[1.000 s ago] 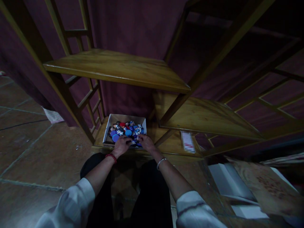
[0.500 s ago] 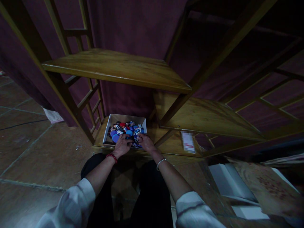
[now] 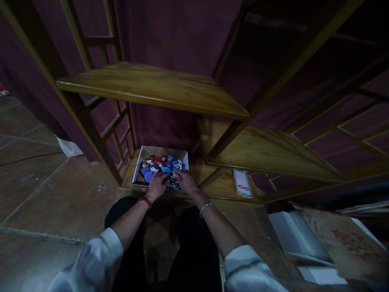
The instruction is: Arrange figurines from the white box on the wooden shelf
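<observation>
Okay, status: both hands are at the box (image 3: 180,154), working among the figures (image 3: 154,167). Box sits on the lower shelf (image 3: 199,171), left end, open side up. Figures lie in it as a loose heap, mixed: red piece (image 3: 157,159) toward the back, blue disc (image 3: 165,170) near the middle, lilac disc (image 3: 148,177) at the near left. No rows or grouping that I can make out.

Left hand (image 3: 157,185) reaches over the near wall, fingers curled, tips down by a dark blue bit. Can't tell if it's pinching that or just touching. Right hand (image 3: 185,182) comes in from the near right corner, fingers bent inward toward the left one, tips close to small blue-and-white figures. Grip there is unreadable too; too small and dim.

Progress, my read: contents are in the box, handling is underway, nothing looks finished. Can't put a fraction on it; the heap's depth is hidden and the hands cover the near side. What's left can't be counted either.

Also around: blurred-out packet (image 3: 242,183) farther right on the same shelf, well apart from the box; upper shelf (image 3: 152,85) overhead; carton (image 3: 299,231) at lower right.
</observation>
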`<act>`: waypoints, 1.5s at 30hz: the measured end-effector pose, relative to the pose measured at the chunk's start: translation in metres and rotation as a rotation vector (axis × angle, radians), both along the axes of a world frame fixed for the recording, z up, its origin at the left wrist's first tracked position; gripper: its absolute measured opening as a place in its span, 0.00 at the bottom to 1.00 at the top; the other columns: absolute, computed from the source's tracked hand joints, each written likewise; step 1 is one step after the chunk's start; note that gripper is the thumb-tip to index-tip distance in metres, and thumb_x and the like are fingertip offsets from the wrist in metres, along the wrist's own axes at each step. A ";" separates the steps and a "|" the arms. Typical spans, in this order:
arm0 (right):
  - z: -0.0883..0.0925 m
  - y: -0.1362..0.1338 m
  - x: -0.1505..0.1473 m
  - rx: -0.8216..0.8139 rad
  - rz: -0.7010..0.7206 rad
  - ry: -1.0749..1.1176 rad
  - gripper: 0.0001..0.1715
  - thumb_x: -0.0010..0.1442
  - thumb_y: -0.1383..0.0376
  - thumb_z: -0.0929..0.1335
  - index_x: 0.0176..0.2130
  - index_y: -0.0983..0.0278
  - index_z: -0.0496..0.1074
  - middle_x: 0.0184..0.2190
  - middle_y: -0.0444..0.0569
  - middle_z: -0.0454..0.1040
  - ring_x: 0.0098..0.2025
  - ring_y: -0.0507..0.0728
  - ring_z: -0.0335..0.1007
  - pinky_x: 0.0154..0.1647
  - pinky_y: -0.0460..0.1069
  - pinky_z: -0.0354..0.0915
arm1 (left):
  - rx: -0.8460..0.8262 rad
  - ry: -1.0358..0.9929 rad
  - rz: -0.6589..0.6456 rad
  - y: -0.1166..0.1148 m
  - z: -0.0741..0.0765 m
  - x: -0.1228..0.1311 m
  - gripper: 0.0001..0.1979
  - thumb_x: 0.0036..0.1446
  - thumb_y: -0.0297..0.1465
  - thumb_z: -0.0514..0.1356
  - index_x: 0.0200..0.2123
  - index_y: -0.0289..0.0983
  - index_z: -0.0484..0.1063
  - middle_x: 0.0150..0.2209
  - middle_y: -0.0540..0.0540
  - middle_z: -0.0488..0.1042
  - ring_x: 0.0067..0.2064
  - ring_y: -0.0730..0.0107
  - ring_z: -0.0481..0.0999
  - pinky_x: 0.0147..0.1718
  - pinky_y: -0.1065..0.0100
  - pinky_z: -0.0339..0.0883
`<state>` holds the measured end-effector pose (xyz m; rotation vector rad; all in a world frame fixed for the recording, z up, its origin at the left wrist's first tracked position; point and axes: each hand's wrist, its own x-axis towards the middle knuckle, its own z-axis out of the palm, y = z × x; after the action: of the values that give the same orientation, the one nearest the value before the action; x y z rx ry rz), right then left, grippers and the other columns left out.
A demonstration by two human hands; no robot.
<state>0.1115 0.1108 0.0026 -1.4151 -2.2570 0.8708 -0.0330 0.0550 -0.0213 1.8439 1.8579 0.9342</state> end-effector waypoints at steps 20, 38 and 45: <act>-0.007 0.000 -0.014 0.069 0.029 0.044 0.18 0.54 0.69 0.61 0.45 0.61 0.66 0.39 0.47 0.73 0.38 0.52 0.69 0.43 0.47 0.62 | -0.077 0.090 0.036 0.003 -0.001 -0.001 0.10 0.49 0.32 0.56 0.35 0.38 0.72 0.35 0.45 0.72 0.41 0.65 0.68 0.44 0.64 0.58; 0.002 -0.010 0.004 0.032 0.043 -0.037 0.13 0.54 0.65 0.62 0.39 0.62 0.71 0.35 0.46 0.74 0.37 0.52 0.69 0.41 0.46 0.63 | -0.134 -0.077 0.096 0.002 0.006 -0.002 0.05 0.46 0.31 0.57 0.26 0.36 0.69 0.24 0.50 0.68 0.30 0.72 0.67 0.31 0.71 0.59; -0.003 -0.012 0.012 0.028 0.092 -0.053 0.13 0.54 0.66 0.62 0.38 0.63 0.72 0.34 0.48 0.75 0.36 0.53 0.70 0.39 0.46 0.63 | -0.143 -0.096 0.112 0.002 0.004 -0.003 0.05 0.46 0.31 0.57 0.26 0.36 0.68 0.23 0.51 0.67 0.29 0.73 0.66 0.30 0.72 0.57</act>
<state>0.1233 0.0989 -0.0006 -1.3464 -2.3817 0.8350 -0.0364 0.0572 -0.0168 1.5979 1.9319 0.8851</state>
